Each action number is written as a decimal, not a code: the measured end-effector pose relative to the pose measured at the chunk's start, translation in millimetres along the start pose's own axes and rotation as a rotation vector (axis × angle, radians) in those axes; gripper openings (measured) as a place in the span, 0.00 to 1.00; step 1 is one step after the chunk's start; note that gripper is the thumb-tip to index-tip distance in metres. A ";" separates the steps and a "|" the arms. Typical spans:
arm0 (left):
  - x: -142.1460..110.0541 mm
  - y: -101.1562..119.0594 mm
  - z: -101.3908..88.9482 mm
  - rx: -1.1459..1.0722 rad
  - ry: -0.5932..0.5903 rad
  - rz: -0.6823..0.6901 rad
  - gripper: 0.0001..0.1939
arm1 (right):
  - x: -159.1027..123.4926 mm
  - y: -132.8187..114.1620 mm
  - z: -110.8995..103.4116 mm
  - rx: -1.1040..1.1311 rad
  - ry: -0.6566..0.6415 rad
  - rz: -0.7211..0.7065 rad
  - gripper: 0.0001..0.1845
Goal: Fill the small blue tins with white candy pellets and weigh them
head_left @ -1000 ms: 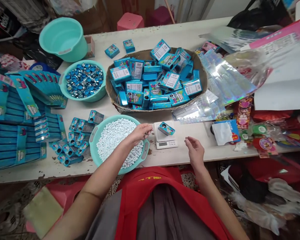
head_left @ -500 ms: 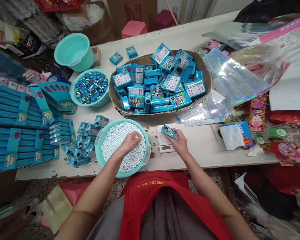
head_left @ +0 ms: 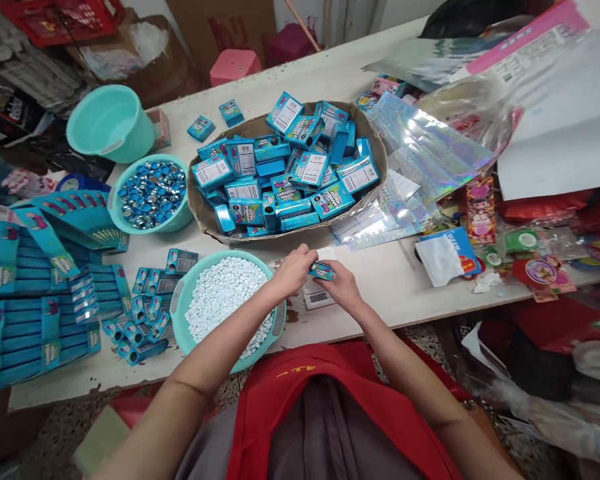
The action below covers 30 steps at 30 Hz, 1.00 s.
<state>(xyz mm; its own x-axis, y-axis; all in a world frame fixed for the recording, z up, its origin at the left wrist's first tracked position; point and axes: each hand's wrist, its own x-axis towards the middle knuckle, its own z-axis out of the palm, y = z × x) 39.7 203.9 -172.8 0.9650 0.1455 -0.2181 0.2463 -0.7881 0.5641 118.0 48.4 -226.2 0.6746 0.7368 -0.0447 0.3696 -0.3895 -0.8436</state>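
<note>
My right hand (head_left: 341, 285) grips a small blue candy tin (head_left: 322, 271) above a white digital scale (head_left: 318, 297). Against the left end of that tin is my left hand (head_left: 294, 272), its fingers pinched together; whatever they hold is hidden. Left of the scale, a turquoise basin (head_left: 179, 300) holds many small white candies (head_left: 225, 300). Several blue tins (head_left: 153, 280) with round openings in their ends lie to the left of this basin.
Behind my hands, a cardboard tray (head_left: 280, 237) is heaped with blue tins. A turquoise bowl (head_left: 180, 223) holds blue and silver caps, with an empty turquoise tub (head_left: 107, 120) behind. Blue display boxes (head_left: 25, 267) stack at left; plastic sheets (head_left: 425, 147) and packets lie right.
My left hand has lifted out of the white candies and moved right to the tin. The tin has turned in my right hand. The whole view has shifted somewhat.
</note>
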 end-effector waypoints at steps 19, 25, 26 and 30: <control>-142.6 -107.9 6.1 -0.484 0.510 -0.777 0.12 | 69.4 -65.7 -47.0 -0.281 0.128 -0.407 0.14; -159.4 -128.2 37.5 -0.185 0.615 -0.723 0.20 | 151.8 -70.6 -26.9 -0.775 -0.340 -0.561 0.18; -162.4 -127.1 42.0 -0.189 0.632 -0.727 0.23 | 157.6 -68.3 -25.2 -0.823 -0.373 -0.575 0.19; -180.0 -106.5 65.2 -0.161 0.675 -0.643 0.31 | 166.0 -61.9 -25.6 -0.836 -0.451 -0.560 0.28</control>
<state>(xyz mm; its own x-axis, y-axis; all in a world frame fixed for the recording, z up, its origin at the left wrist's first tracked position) -166.1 222.6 -245.5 0.4758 0.8783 -0.0471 0.7097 -0.3518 0.6103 223.4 180.6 -167.8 0.0438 0.9936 -0.1041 0.9808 -0.0626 -0.1848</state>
